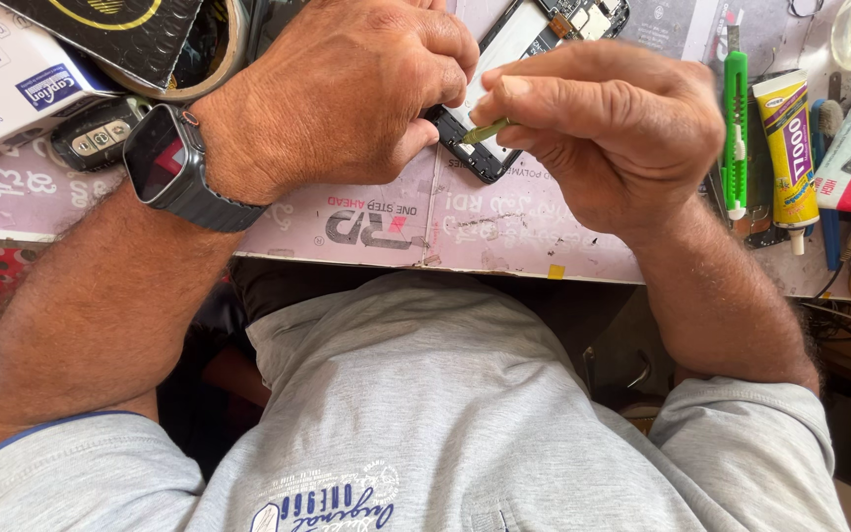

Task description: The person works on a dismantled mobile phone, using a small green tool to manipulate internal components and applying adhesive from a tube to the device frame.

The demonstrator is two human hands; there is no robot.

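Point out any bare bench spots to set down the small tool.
Bare mat along the near edge, between the left hand and right hand, below the phone frame. Crowded on the right: green cutter, yellow glue tube. Crowded on the far left: white box, key fob.

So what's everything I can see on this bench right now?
Phone frame: one, black, opened, top centre under both hands.
Thin tool: one, yellowish green, pinched in the right hand.
Utility knife: one, green, right of the hands.
Glue tube: one, yellow, beside the knife.
Box: one, white, top left.
Tape roll: one, tan, top left.
Key fob: one, black, left.
Work board: one, pinkish, printed.
Wristwatch: one, black, left wrist.
Left hand: grips the frame.
Right hand: holds the tool.
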